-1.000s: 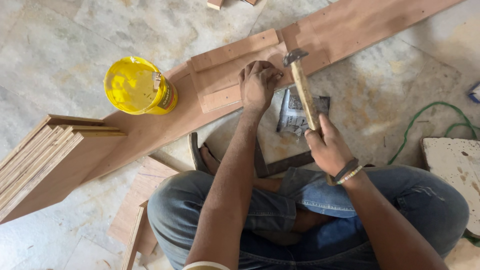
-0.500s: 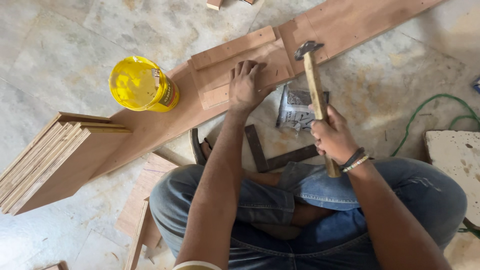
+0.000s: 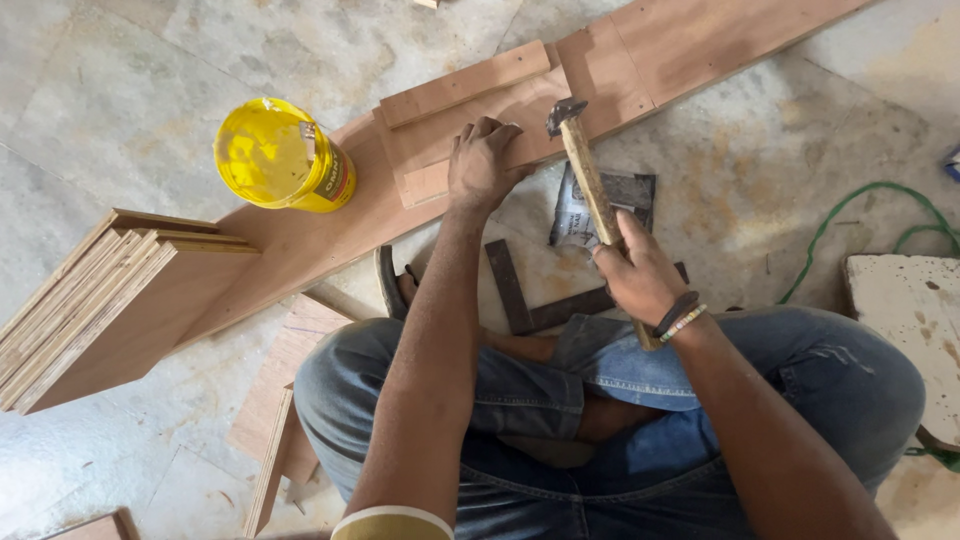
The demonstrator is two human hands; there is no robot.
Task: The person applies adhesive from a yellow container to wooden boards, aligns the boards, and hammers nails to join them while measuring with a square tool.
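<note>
With the right hand (image 3: 640,275) clenched around the hammer (image 3: 590,185) and its head poised over the long plank (image 3: 300,240) on the floor, we judge the left hand (image 3: 480,165), fingertips pressing the small wooden piece (image 3: 440,150) there, could be struck.

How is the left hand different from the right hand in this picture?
The left hand rests with bent fingers on the small wooden piece lying on the long board, while the right hand is closed round the wooden handle of the hammer. The left hand is farther from the body; the right sits near the knee. The right wrist wears bands; the left wrist shows none. Both are bare.
</note>
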